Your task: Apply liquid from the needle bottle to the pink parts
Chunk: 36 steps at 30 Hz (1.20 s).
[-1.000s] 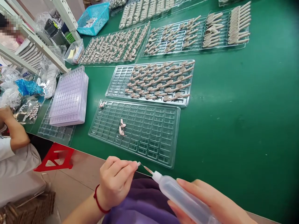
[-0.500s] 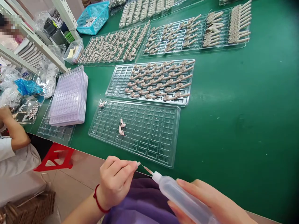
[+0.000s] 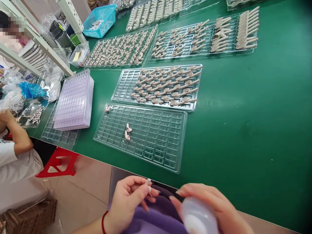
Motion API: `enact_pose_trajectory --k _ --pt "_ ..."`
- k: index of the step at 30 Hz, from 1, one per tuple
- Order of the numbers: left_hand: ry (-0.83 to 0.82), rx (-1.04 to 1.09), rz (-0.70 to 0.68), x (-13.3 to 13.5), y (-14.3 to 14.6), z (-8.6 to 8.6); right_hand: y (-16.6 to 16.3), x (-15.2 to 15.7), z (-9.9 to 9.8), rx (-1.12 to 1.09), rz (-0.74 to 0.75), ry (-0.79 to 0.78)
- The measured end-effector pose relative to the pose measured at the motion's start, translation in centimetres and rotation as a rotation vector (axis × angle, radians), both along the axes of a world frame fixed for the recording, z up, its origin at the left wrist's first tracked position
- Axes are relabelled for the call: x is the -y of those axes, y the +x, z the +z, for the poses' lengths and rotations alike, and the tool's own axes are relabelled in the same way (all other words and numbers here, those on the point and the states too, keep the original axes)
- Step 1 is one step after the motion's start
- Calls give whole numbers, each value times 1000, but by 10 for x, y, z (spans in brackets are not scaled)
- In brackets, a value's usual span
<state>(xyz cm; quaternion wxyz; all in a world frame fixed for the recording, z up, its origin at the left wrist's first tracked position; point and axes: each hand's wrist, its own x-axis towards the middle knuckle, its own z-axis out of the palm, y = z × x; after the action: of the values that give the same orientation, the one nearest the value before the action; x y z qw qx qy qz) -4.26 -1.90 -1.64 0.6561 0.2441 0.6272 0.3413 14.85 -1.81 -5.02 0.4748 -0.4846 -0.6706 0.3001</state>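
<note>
My left hand (image 3: 129, 198), a dark red band at its wrist, pinches a small pale plastic piece (image 3: 148, 182) between thumb and fingers over my lap. A thin wire seems to stick out of it. My right hand (image 3: 212, 201) is wrapped round a translucent squeeze bottle (image 3: 198, 211); it is blurred and its nozzle is not visible. Just beyond both hands lies a clear compartment tray (image 3: 156, 136). Two pink-white curved pieces (image 3: 127, 131) rest together in it, and another small piece (image 3: 108, 109) sits in its far left corner.
Behind that tray, a second tray (image 3: 124, 86) holds rows of beige spoon-shaped parts (image 3: 168, 84). More filled trays (image 3: 119, 45) stand farther back. To the left are a stack of clear trays (image 3: 73, 100), a blue basket (image 3: 99, 22), a red stool (image 3: 59, 161) and another person's arm (image 3: 20, 138).
The bottle's nozzle has left the small piece; my right hand has turned the bottle and drawn it away. My left hand has shifted slightly right and down, still pinching the piece.
</note>
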Motion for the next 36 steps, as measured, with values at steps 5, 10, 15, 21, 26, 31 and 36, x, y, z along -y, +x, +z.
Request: enact_pose_trajectory --k 5,10,15,21,26,31,36 --pt "-160 255 119 1 14 -5 -10 -11 3 150 30 305" --pt "-194 275 157 0 16 -8 -12 -14 5 257 -22 356" --pt "-203 264 176 0 18 -10 -12 -10 0 267 -13 328" --pt "-205 248 202 -3 24 -10 -12 -7 -4 283 0 286" --pt "-190 252 213 -7 27 -9 -13 -8 -4 255 -20 274" --pt "-157 243 206 -10 26 -10 -14 -8 -1 248 -34 265" --pt "-126 234 152 -12 20 -13 -16 -7 -2 262 -36 271"
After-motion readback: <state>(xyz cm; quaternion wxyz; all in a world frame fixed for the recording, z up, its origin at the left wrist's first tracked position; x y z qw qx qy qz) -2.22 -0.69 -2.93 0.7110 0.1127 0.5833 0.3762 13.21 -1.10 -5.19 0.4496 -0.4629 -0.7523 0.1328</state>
